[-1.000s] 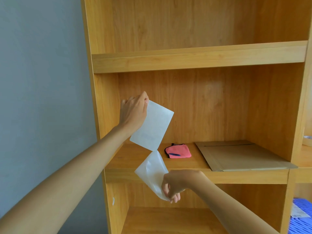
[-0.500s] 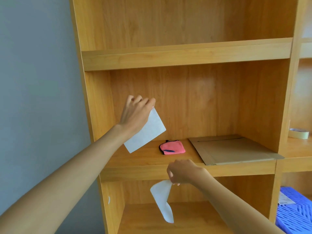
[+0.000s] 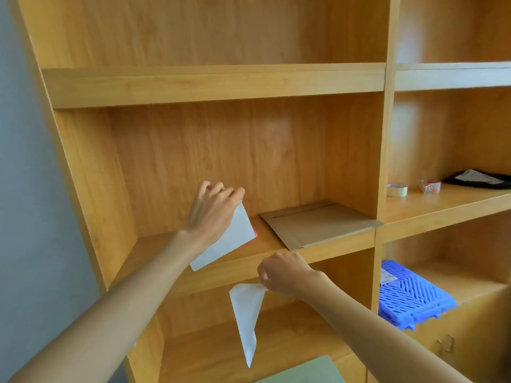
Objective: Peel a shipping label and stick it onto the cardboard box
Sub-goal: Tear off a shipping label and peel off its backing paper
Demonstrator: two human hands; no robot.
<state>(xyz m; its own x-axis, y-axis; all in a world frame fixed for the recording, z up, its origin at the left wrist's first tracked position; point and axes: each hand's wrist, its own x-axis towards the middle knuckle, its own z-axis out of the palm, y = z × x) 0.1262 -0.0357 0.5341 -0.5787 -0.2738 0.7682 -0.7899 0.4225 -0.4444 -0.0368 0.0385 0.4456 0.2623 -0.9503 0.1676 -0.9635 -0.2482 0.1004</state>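
A flattened brown cardboard box lies on the middle shelf, against the right wall of its compartment. My left hand pinches the top corner of a stiff white label and holds it tilted over the shelf, just left of the box. Below the shelf's front edge, my right hand pinches a thin, limp white backing sheet that hangs down, fully apart from the label. The label does not touch the box.
A pink pouch peeks out behind the label. The right compartment holds a tape roll, a small packet and a black bag. A blue plastic crate sits one shelf lower. A grey wall is on the left.
The backing sheet has come fully off the label and now hangs lower from my right hand. My left hand has lowered the label toward the shelf, over the pink pouch.
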